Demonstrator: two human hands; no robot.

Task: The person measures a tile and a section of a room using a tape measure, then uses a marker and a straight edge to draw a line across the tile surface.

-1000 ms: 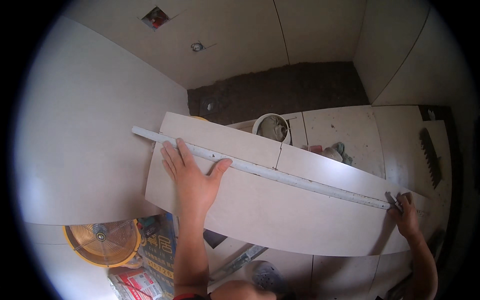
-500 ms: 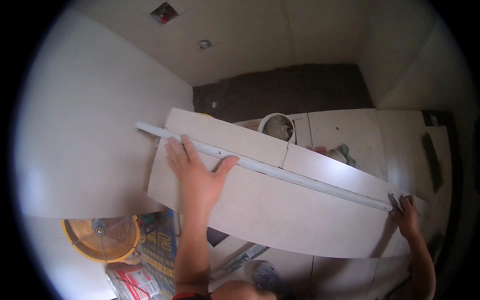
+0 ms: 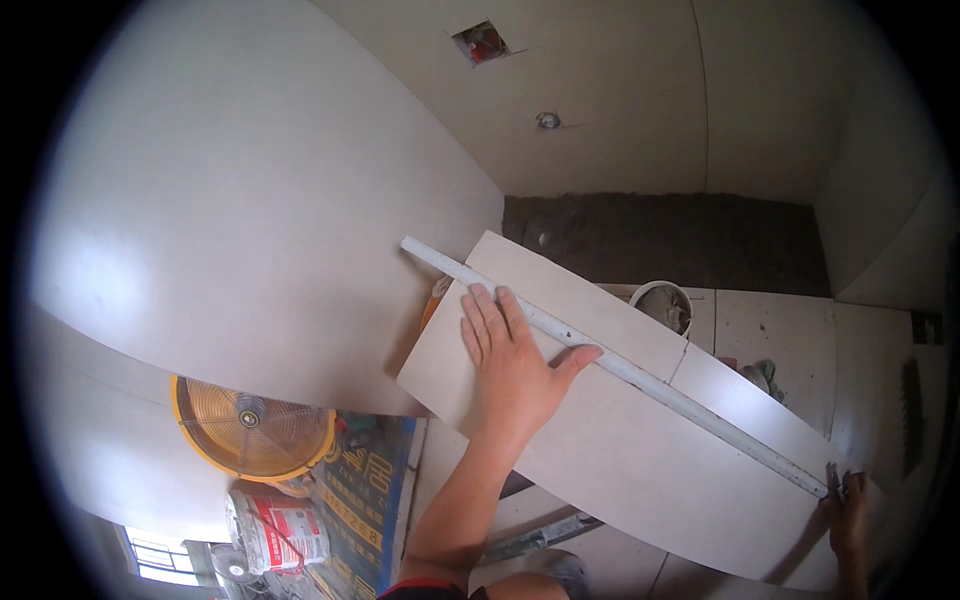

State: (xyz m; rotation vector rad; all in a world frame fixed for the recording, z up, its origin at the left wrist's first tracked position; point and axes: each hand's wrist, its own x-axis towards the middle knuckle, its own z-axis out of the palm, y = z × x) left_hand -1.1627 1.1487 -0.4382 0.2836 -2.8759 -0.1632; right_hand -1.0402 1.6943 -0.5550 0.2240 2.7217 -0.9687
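A long, pale tile (image 3: 600, 430) lies slanted in front of me, from centre left down to the lower right. Across it runs a narrow whitish straight bar (image 3: 640, 378), its far left end sticking out past the tile's edge. My left hand (image 3: 515, 375) lies flat over the bar and tile, fingers and thumb spread. At the bar's right end, the fingers of my right hand (image 3: 848, 510) are closed around something small and dark that I cannot make out. A short dark line (image 3: 684, 350) crosses the tile between its back edge and the bar.
Behind the tile stands a white bucket (image 3: 662, 306) of grey mix, before a dark strip of floor (image 3: 660, 235). A large pale panel (image 3: 250, 200) rises at left. Lower left are a yellow round fan (image 3: 253, 425), a white-and-red bucket (image 3: 278, 532) and a printed blue-edged sheet (image 3: 355, 500).
My view has swung left, so the whole scene sits farther right and lower. Both hands keep about the same places along the bar.
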